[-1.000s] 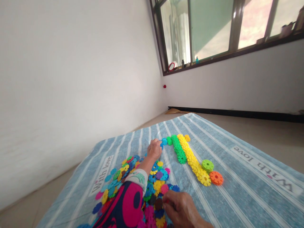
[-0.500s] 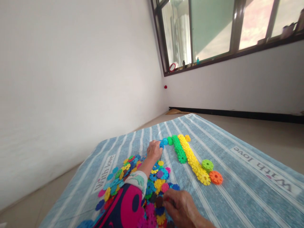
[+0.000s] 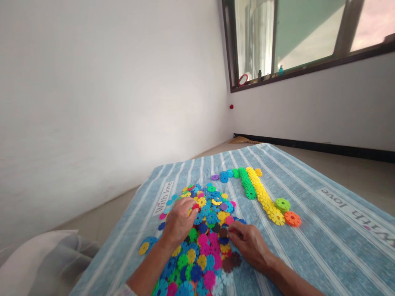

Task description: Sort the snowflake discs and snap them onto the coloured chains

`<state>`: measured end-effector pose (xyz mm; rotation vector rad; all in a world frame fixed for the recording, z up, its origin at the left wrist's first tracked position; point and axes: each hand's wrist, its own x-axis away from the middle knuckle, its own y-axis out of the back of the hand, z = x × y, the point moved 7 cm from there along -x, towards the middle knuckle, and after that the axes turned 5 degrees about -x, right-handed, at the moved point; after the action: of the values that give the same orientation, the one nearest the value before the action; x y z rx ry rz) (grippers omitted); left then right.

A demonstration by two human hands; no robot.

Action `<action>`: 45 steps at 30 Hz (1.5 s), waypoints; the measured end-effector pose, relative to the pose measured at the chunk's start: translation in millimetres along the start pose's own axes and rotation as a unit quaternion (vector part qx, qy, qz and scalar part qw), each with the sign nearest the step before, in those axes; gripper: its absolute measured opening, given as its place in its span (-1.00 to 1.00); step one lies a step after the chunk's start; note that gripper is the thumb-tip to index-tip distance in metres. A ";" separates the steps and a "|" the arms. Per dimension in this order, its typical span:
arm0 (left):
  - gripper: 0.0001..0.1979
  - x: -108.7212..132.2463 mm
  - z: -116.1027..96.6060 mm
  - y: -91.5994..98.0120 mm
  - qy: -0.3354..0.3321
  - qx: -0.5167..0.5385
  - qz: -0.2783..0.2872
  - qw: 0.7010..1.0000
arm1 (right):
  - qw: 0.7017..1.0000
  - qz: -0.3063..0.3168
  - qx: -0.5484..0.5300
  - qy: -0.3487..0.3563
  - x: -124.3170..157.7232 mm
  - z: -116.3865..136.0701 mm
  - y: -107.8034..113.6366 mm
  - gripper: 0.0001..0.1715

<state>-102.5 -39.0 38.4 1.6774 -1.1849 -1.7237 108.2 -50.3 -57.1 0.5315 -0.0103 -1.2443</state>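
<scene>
A pile of colourful notched plastic discs [image 3: 212,218] covers the middle of the cloth. Over its left side my left hand [image 3: 180,218] is closed, thumb and fingertips pinching a red disc [image 3: 195,206]. At the pile's right edge, my right hand [image 3: 251,244] is closed too, its fingertips pressed together beside a brown disc [image 3: 223,232]; a bit of red shows there, but I cannot make out what it holds. Beyond the pile lie a linked green stack [image 3: 247,183] and a longer yellow stack [image 3: 262,195]. A purple disc [image 3: 215,177] lies left of two blue discs [image 3: 224,177].
Lime green [image 3: 282,204] and orange discs [image 3: 292,219] sit by the yellow stack's near end. A blue striped cloth [image 3: 311,242] lies underneath. A white wall [image 3: 108,102] rises at the left, with a window [image 3: 302,33] at the back right.
My left hand has come back from the far blue discs to the pile, uncovering a purple disc there. My right hand stays by the pile's right edge. The view has swung left.
</scene>
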 end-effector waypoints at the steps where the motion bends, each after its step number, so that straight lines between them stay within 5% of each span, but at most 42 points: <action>1: -0.79 14.9 11.4 9.3 0.029 0.002 -0.005 1.000 | 1.000 0.000 0.001 0.000 1.0 -1.0 0.3 -0.75; 6: -0.75 79.2 60.9 38.0 0.182 0.019 -0.029 0.983 | 1.000 -0.003 -0.020 -0.013 5.5 -3.4 4.2 -0.70; 12: -0.71 112.1 84.4 33.5 0.269 0.054 -0.069 0.959 | 0.996 -0.008 -0.070 -0.047 8.4 -0.9 11.7 -0.65; 17: -0.72 118.1 86.9 23.3 0.259 0.072 -0.083 0.959 | 0.994 -0.024 -0.081 -0.065 9.4 -0.3 15.4 -0.65; 31: -0.75 128.0 115.8 34.6 0.314 0.004 -0.130 0.941 | 0.992 -0.080 -0.063 -0.073 10.3 -5.2 21.3 -0.62; 36: -0.76 126.5 112.8 32.3 0.306 0.018 -0.120 0.944 | 0.982 -0.155 0.107 -0.027 18.5 0.2 37.0 -0.64; 41: -0.76 125.0 113.5 29.6 0.301 0.020 -0.106 0.947 | 0.961 -0.127 0.229 0.093 17.9 15.2 30.4 -0.71; 45: -0.79 125.3 115.5 27.5 0.297 0.015 -0.107 0.949 | 0.951 -0.114 0.274 0.091 15.2 14.8 25.7 -0.65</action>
<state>-239.1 -124.8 -23.0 2.1950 -0.7670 -1.1615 132.0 -64.0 -38.3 1.1553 -0.1460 -1.4159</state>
